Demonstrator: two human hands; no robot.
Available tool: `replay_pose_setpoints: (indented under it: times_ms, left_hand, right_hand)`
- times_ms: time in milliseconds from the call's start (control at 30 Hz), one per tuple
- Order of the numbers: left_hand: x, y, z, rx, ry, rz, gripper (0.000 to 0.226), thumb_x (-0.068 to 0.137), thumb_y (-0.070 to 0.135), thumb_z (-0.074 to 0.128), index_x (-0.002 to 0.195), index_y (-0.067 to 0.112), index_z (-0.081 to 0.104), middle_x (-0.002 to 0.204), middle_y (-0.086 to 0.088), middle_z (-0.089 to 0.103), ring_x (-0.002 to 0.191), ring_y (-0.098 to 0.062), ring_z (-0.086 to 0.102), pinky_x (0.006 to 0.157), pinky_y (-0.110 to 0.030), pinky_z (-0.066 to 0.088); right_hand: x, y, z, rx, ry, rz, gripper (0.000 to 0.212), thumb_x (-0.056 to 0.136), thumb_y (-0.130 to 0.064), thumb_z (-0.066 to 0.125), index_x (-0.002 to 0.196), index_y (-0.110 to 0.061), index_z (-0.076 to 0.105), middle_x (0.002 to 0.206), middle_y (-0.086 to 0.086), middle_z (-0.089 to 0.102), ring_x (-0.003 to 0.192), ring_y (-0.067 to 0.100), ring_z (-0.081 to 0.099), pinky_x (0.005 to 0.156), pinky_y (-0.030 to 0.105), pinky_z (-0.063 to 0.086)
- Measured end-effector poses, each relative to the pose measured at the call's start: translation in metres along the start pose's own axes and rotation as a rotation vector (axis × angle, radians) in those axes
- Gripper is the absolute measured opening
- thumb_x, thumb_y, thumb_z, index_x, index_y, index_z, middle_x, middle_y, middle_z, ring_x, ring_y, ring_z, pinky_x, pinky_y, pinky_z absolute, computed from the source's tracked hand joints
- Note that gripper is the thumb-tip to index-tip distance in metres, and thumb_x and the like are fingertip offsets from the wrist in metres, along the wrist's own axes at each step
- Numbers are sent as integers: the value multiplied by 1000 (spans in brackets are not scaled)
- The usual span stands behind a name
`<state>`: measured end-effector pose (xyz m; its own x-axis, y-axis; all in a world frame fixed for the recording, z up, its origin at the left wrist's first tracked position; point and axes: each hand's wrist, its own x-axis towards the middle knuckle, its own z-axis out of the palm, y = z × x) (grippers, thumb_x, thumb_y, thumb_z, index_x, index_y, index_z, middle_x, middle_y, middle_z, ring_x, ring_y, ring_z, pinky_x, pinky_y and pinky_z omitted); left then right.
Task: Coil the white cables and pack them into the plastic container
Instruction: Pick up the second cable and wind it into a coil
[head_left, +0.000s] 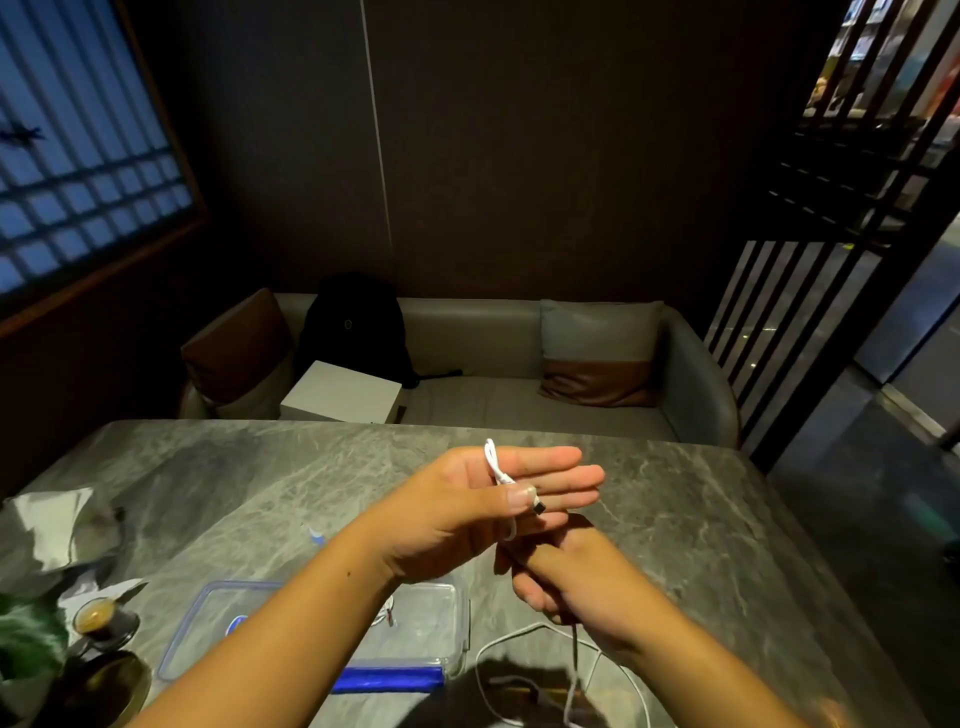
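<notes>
A: Left hand?
B: Raised over the marble tabletop, fingers straight, thumb pinning a white cable to the palm. A small loop pokes above the index finger; a dark connector tip shows by the thumbnail.
A: Right hand?
B: Lower, partly behind the left one. Grip looks curled around the same cable's trailing length, but the fingers are mostly hidden, so I cannot tell how tight.
A: Rest of the cable?
B: Loose loops on the tabletop near the bottom edge, cut off by the frame, partly in shadow.
A: Container?
B: Clear plastic container under the left forearm, blue clip at the front; contents blocked, just something small and white inside.
</notes>
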<state>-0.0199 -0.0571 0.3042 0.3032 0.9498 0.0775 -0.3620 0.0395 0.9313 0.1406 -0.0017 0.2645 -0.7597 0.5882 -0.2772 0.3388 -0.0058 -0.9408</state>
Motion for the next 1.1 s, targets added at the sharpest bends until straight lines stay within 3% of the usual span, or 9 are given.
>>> replay_pose_setpoints:
  times_ms: [100,233,400,533,633,800,1100]
  left_hand:
    - [0,-6,-3,16,46,-18,44,99,0,41,143,1,42,143,-16,53,134,-32,50,109,-38,43]
    - [-3,-11,-8,37,106,-37,44,99,1,42,143,2,42,142,-14,55,132,-30,52,106,-36,46]
    - [-8,-13,-13,13,133,-108,45,99,4,47,143,0,42,141,-16,55,132,-31,52,110,-40,42]
    - [-9,-16,-13,62,166,-159,41,97,2,50,138,0,49,132,-17,62,121,-28,62,101,-34,49]
    - [-11,-16,-11,-55,115,-156,47,95,7,54,140,-3,46,138,-23,56,128,-37,54,107,-43,44]
    - [-9,-14,-2,-2,42,-186,42,97,5,49,139,0,50,139,-21,56,130,-37,52,111,-45,41]
    - [-2,-26,12,1,42,-296,39,99,-2,46,139,-1,47,137,-20,58,128,-32,55,109,-40,43]
  right_hand:
    - [-12,-4,6,-47,-35,-42,31,100,-16,47,73,-17,63,52,-6,53,47,9,46,53,25,39]
    - [-28,-17,-2,2,-47,-41,27,99,-18,50,84,-4,68,52,8,54,40,6,38,44,15,31]
    - [-45,-32,-18,-16,-21,-148,21,95,-11,57,77,-8,68,49,6,53,40,4,41,45,11,32]
    - [-56,-54,-38,-14,-26,-295,14,85,-18,63,74,-13,70,50,1,54,43,4,45,46,10,34]
    - [-56,-64,-57,-42,67,-395,17,92,-11,63,77,-5,68,52,0,51,45,5,42,46,11,34]
    - [-49,-70,-72,-79,132,-441,17,92,-2,57,81,4,68,49,2,49,44,3,41,47,9,34]
    - [-25,-71,-64,-166,105,-465,19,94,-2,58,80,-1,70,52,2,53,47,6,46,51,12,37]
